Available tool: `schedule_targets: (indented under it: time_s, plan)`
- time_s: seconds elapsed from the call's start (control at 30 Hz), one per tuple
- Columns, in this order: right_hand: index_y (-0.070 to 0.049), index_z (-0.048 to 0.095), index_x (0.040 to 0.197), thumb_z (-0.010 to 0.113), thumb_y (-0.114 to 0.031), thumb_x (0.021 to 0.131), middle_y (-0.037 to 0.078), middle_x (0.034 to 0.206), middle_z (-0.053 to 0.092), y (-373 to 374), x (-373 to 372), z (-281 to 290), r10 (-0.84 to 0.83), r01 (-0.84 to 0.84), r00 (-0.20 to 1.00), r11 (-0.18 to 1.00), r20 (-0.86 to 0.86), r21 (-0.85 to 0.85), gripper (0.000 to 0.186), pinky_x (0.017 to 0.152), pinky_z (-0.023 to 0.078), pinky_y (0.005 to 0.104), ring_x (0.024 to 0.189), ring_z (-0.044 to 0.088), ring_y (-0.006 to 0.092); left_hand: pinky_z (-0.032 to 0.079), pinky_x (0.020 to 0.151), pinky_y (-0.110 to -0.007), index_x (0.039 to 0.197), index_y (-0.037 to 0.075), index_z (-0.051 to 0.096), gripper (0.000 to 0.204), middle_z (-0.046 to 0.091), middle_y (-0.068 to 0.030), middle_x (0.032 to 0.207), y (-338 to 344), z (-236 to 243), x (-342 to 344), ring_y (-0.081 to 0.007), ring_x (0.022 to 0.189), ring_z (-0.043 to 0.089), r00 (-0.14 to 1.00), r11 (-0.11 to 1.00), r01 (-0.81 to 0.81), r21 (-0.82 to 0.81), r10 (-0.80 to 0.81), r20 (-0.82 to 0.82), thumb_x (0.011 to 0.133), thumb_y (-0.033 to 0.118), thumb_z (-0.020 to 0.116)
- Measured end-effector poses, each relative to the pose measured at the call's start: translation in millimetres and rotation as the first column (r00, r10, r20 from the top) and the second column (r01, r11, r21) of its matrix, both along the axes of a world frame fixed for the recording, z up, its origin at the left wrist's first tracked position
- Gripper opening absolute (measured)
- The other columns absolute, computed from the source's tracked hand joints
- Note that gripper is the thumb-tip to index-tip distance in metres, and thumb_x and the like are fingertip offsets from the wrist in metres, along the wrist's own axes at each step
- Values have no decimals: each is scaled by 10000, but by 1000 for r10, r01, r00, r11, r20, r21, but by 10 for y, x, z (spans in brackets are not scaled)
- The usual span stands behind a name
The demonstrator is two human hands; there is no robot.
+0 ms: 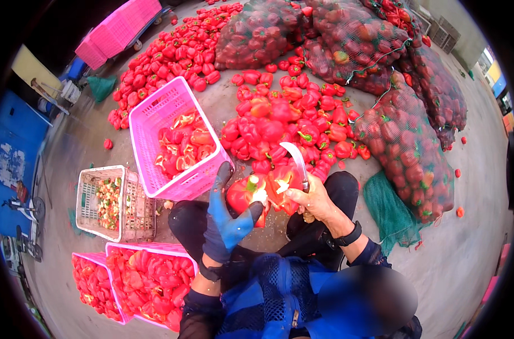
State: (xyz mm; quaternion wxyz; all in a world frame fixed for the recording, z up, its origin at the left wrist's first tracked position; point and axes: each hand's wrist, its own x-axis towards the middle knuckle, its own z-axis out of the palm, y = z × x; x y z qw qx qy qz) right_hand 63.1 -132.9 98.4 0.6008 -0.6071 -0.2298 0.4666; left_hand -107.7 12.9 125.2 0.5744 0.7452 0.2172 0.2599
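My left hand, in a blue and black glove, is closed around a red bell pepper half with its green stem and pale core showing. My bare right hand grips a curved knife, its pale blade pointing up and to the left. Another cut pepper piece lies against the knife and my right thumb, its inside turned toward me. The two pieces meet between my hands, above my knees. Part of the knife's handle is hidden in my right palm.
Whole red peppers lie heaped ahead. Full mesh sacks stand at right, beside a green net. A pink crate holds cut peppers; a white crate holds cores. Pink crates of cut peppers stand at lower left.
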Motion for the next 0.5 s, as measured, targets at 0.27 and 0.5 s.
schedule_targets:
  time_s: [0.27, 0.5]
  plan:
    - [-9, 544, 1165, 681, -193, 833, 44, 851, 637, 42, -48, -93, -196, 190, 977, 979, 87, 78, 405, 553, 438, 242, 637, 579, 101, 518, 835, -360, 1206, -7, 542, 505, 632, -149, 1115, 186, -231, 52, -262, 996, 647, 970, 998, 61, -27, -66, -234, 812, 239, 739]
    - [-6, 549, 1155, 667, -310, 859, 58, 749, 637, 887, 109, 863, -362, 332, 931, 798, -39, 504, 440, 401, 423, 229, 469, 530, 81, 487, 978, -368, 1315, -1, 484, 439, 616, -113, 1205, -131, -895, -49, -227, 1098, 617, 928, 435, 219, -873, 183, 324, 918, 127, 620]
